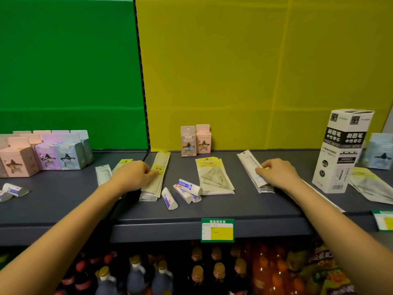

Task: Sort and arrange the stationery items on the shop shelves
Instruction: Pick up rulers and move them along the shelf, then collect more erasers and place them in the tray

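Head view – both hands [133,174] [276,173] resting on ruler stacks [156,177] [254,171]

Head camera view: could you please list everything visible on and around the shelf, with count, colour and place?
Ruler packs: one stack, clear with yellow tags, left of centre, under the left hand.
Ruler packs: one stack, clear and white, right of centre, under the right hand.
Set-square packs: one stack, yellow-topped, centre.
Erasers: four or so, white, in front of centre; more at far left.
Small boxes: a group, pink, purple, blue, left; two at the back wall.
Refill box: one, white and black, upright, right.
Price tag: one, green and yellow, shelf edge.
Bottles: many, lower shelf.
Left hand: fingers on the yellow tag.
Right hand: fingers on the pack.
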A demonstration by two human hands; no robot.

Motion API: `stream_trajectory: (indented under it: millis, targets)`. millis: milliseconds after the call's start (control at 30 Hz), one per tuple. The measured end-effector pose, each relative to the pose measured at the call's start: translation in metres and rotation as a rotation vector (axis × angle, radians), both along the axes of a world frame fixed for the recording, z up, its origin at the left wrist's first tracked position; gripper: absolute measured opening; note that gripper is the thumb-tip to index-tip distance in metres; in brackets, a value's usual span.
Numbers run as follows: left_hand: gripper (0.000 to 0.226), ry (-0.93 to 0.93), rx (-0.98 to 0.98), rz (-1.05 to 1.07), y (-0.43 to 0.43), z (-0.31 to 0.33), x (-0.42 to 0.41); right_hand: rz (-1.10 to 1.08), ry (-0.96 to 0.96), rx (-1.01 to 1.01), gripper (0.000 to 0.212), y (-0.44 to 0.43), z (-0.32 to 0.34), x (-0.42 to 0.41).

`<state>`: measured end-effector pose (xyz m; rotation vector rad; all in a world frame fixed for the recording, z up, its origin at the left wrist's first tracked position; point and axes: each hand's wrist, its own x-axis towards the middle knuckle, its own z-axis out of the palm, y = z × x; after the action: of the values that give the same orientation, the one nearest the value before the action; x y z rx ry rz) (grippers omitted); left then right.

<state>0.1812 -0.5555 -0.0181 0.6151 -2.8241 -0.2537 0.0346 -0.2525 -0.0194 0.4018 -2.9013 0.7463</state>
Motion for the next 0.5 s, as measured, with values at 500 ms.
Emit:
stream_trajectory:
  millis: [500]
  targets:
    - [0.049,-0.115,0.038,-0.523,0.029,0.022,0.037,0.565,0.079,0.012,0.031,-0.057,0.032,0.074]
